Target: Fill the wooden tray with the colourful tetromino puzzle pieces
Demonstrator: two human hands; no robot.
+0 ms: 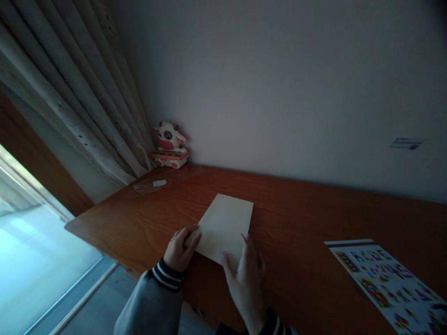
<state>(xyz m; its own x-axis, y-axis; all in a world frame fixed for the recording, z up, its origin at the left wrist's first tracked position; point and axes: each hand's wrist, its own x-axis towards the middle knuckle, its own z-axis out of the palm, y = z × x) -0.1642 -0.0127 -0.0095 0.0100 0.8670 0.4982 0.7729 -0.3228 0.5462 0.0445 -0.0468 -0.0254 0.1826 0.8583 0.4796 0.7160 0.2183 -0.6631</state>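
Note:
A cream-coloured rectangular sheet or board [225,223] lies on the brown wooden table [296,209], tilted slightly. At its lower left corner is my left hand [182,246], the thumb on the sheet and the fingers along the left edge, closed on that corner. My right hand [246,277] is at the lower right corner with thumb and fingers spread apart, the fingertips by the right edge. Whether the right fingers touch the sheet is hard to tell.
A cow-shaped toy [169,146] stands at the back left corner. In front of it lie clear plastic and a small white piece [159,183]. A colourful printed sheet [394,284] lies at the right. A curtain [80,88] hangs at the left, beside the wall.

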